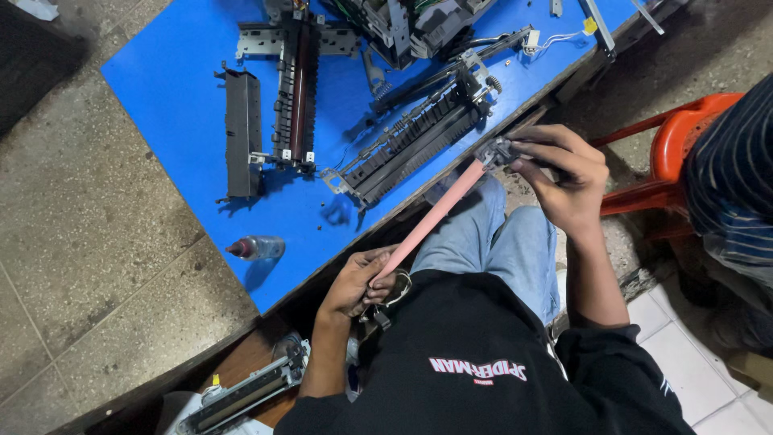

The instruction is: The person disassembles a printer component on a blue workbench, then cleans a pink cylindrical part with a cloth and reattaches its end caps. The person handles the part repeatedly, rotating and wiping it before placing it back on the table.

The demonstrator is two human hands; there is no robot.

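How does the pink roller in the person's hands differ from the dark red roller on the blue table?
The pink roller is bare and held at both ends, slanting above the lap; the dark red roller lies untouched on the blue table. The pink one is free of any frame; the dark red one sits inside a grey metal frame. Both are long, slim cylinders.

Blue-topped table [185, 89] on grey stone floor [72, 266] — orange plastic chair [684, 137] beside it.

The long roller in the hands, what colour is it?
Pink roller, clearest in the head view.
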